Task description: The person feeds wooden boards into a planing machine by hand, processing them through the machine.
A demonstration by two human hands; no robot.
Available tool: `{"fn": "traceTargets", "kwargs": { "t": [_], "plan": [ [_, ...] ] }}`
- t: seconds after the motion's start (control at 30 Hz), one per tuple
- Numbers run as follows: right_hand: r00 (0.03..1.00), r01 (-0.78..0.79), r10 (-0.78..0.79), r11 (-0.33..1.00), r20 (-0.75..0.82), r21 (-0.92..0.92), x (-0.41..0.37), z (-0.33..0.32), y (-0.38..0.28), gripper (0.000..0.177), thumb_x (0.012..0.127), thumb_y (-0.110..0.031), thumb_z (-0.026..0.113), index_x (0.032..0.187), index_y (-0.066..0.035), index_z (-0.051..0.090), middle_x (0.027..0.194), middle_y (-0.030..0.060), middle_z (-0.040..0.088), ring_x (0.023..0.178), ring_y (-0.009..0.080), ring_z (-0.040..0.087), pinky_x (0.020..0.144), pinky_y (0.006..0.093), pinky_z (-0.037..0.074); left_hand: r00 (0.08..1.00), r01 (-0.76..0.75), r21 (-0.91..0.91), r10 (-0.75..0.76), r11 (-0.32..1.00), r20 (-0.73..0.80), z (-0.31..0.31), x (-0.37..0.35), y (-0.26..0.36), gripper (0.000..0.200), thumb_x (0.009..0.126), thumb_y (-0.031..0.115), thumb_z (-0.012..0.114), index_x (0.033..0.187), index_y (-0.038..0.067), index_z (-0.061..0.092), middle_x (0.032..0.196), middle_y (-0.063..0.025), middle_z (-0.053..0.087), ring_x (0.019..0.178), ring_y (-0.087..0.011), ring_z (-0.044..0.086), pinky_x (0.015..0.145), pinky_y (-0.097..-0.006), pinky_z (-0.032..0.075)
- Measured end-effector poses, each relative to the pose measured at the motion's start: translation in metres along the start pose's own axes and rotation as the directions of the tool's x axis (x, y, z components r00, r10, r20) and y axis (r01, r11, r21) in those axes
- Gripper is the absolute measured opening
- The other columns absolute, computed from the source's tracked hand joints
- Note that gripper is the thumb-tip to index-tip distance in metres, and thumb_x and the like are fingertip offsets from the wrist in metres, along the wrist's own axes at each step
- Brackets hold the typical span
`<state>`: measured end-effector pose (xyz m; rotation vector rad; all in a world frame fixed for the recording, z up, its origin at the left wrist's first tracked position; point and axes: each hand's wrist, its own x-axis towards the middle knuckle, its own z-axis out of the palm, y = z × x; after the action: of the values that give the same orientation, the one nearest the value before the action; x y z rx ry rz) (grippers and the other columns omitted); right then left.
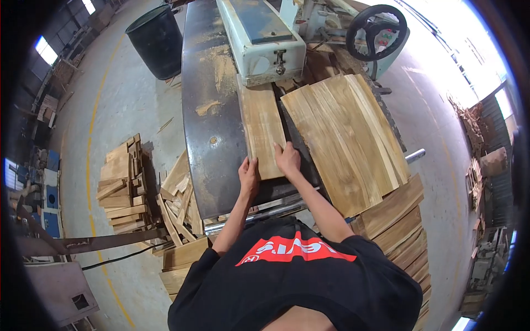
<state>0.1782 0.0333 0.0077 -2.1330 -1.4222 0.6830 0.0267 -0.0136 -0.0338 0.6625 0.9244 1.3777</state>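
A wooden board [261,124] lies flat on the dark metal machine table [204,132], its far end reaching the front of the pale green machine housing [271,63]. At the board's near left edge, my left hand [249,176] is closed, fingertips on the wood. My right hand [289,160] grips the near right edge, its thumb on top and its lower fingers partly hidden. Right of the board, several light-brown planks [345,138] lie side by side as a wide panel.
A black barrel [157,43] stands beyond the table's left side. Wood offcuts are stacked [122,182] on the left floor, with loose scraps [182,198] nearer. A black handwheel [376,33] rises at the back right. More planks [395,226] lie beside my right side. Sawdust [221,66] covers parts of the table.
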Motion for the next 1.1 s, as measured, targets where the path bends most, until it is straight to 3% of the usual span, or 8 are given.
{"fn": "traceTargets", "kwargs": {
  "t": [0.27, 0.37, 0.5, 0.6, 0.7, 0.8, 0.83, 1.1],
  "plan": [
    [0.981, 0.087, -0.108, 0.987, 0.16, 0.133, -0.126, -0.02, 0.03, 0.048, 0.103, -0.042, 0.067, 0.111, 0.005, 0.062, 0.102, 0.0354, 0.072, 0.103, 0.0548, 0.068, 0.086, 0.0582, 0.055, 0.943, 0.32, 0.068, -0.311, 0.945, -0.12, -0.058, -0.134, 0.016, 0.024, 0.107, 0.021, 0.068, 0.116, -0.001, 0.071, 0.103, -0.002, 0.074, 0.09, -0.0063, 0.064, 0.079, -0.025, 0.051],
    [0.948, 0.166, -0.236, 0.939, 0.213, 0.301, -0.131, -0.023, 0.015, 0.044, 0.101, -0.035, 0.073, 0.117, 0.005, 0.065, 0.106, 0.0302, 0.075, 0.105, 0.0462, 0.073, 0.088, 0.0502, 0.057, 0.913, 0.302, 0.064, -0.27, 0.951, -0.307, -0.027, -0.143, 0.062, 0.022, 0.103, 0.025, 0.072, 0.103, 0.003, 0.075, 0.084, 0.0034, 0.069, 0.07, -0.0046, 0.059, 0.058, -0.0222, 0.042],
    [0.865, 0.117, -0.356, 0.828, 0.354, 0.549, -0.124, -0.019, -0.004, 0.053, 0.098, -0.032, 0.077, 0.133, 0.004, 0.062, 0.113, 0.0272, 0.076, 0.111, 0.0432, 0.073, 0.095, 0.0465, 0.056, 0.912, 0.161, 0.276, -0.036, 0.948, -0.409, -0.042, -0.116, 0.07, 0.033, 0.101, 0.024, 0.077, 0.114, -0.006, 0.074, 0.105, -0.0088, 0.077, 0.089, -0.0123, 0.069, 0.079, -0.0289, 0.055],
    [0.85, 0.186, -0.411, 0.82, 0.331, 0.541, -0.127, -0.017, -0.019, 0.066, 0.097, -0.032, 0.078, 0.145, 0.006, 0.053, 0.123, 0.029, 0.072, 0.117, 0.045, 0.069, 0.101, 0.0473, 0.054, 0.931, 0.1, 0.451, 0.077, 0.887, -0.358, -0.051, -0.092, 0.097, 0.037, 0.098, 0.026, 0.079, 0.116, -0.005, 0.074, 0.099, -0.0084, 0.079, 0.081, -0.0119, 0.07, 0.072, -0.0279, 0.056],
    [0.822, 0.394, -0.52, 0.813, 0.233, 0.429, -0.128, -0.011, -0.028, 0.08, 0.095, -0.032, 0.078, 0.155, 0.007, 0.042, 0.136, 0.0314, 0.063, 0.126, 0.047, 0.063, 0.109, 0.0488, 0.05, 0.965, 0.147, 0.671, 0.042, 0.727, -0.257, -0.033, -0.082, 0.152, 0.077, 0.087, 0.043, 0.088, 0.141, -0.006, 0.062, 0.129, -0.0221, 0.072, 0.113, -0.0274, 0.071, 0.096, -0.0411, 0.056],
    [0.782, 0.511, -0.586, 0.798, 0.212, 0.319, -0.132, -0.018, -0.029, 0.087, 0.091, -0.029, 0.082, 0.159, 0.004, 0.038, 0.15, 0.0313, 0.052, 0.137, 0.0496, 0.052, 0.116, 0.052, 0.044, 0.902, -0.102, 0.964, 0.386, -0.244, 0.193, -0.052, -0.081, 0.13, 0.129, 0.067, 0.062, 0.094, 0.163, -0.002, 0.036, 0.162, -0.0369, 0.039, 0.154, -0.0489, 0.036, 0.12, -0.0628, 0.033],
    [0.753, 0.582, -0.634, 0.767, 0.177, 0.269, -0.136, -0.022, -0.023, 0.086, 0.09, -0.029, 0.082, 0.158, 0.002, 0.04, 0.15, 0.0309, 0.052, 0.138, 0.0493, 0.052, 0.117, 0.0521, 0.043, 0.945, -0.227, 0.959, 0.199, -0.171, 0.259, -0.081, -0.07, 0.113, 0.152, 0.057, 0.072, 0.093, 0.17, 0.003, 0.018, 0.175, -0.0347, 0.006, 0.162, -0.0548, -0.006, 0.125, -0.0706, 0.008],
    [0.74, 0.64, -0.665, 0.742, 0.097, 0.2, -0.143, -0.053, 0.055, 0.036, 0.093, -0.011, 0.076, 0.127, -0.002, 0.07, 0.144, 0.0189, 0.064, 0.137, 0.0393, 0.058, 0.115, 0.0477, 0.047, 0.916, -0.381, 0.868, -0.002, -0.317, 0.401, -0.092, -0.071, 0.099, 0.126, 0.087, 0.081, 0.064, 0.17, -0.001, 0.017, 0.173, -0.0396, 0.007, 0.16, -0.0598, 0.004, 0.126, -0.0687, 0.012]
  ]
}}
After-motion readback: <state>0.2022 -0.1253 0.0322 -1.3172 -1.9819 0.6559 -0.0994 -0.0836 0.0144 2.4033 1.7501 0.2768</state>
